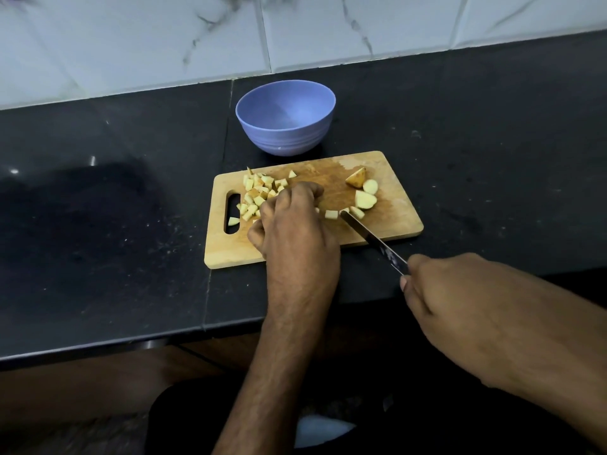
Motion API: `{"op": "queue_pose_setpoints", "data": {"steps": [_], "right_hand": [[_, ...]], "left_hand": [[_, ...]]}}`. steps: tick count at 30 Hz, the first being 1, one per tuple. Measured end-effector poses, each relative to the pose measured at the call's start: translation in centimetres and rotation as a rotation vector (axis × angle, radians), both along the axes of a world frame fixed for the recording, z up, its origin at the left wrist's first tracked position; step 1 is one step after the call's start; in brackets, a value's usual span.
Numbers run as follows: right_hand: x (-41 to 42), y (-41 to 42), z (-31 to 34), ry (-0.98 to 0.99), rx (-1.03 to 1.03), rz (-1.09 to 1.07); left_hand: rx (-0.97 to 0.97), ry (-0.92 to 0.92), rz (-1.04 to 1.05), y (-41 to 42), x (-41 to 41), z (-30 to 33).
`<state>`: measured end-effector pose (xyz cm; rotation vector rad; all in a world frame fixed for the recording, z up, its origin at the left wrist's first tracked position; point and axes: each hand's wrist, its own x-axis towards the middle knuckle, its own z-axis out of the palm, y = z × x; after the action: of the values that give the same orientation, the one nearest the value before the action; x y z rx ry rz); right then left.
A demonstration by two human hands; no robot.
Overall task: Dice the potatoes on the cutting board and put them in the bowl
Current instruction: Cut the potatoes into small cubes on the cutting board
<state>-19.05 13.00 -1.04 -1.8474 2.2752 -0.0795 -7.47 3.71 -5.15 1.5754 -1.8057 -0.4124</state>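
The left hand (292, 224) lies on the wooden cutting board (394, 221) with its fingers (308, 192) curled down at the edge of the heap of diced potato (258, 195); whether they pinch any pieces cannot be told, since the fingertips are hidden. Beyond and left of those fingers the dice spread toward the board's handle slot (232, 213), one piece lying in the slot. Right of the fingers a bare, wet stretch of board separates them from three larger potato chunks (363, 192), pale-fleshed with tan skin showing. The right hand (437, 290) grips the handle of a knife (371, 239), fingers wrapped tight, off the board's near edge; the blade tip rests beside two small pieces. Past the fingers, just beyond the board's far edge, stands the blue bowl (285, 139) on the black counter (98, 224).
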Motion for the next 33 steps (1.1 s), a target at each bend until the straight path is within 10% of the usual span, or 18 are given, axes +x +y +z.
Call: {"op": "queue_pose_setpoints", "data": {"steps": [33], "right_hand": [[-2.8,-3.5,-2.2,-0.045,-0.283,0.021]], "left_hand": [[-0.080,-0.170,0.034,-1.4,-1.1,0.5]]}}
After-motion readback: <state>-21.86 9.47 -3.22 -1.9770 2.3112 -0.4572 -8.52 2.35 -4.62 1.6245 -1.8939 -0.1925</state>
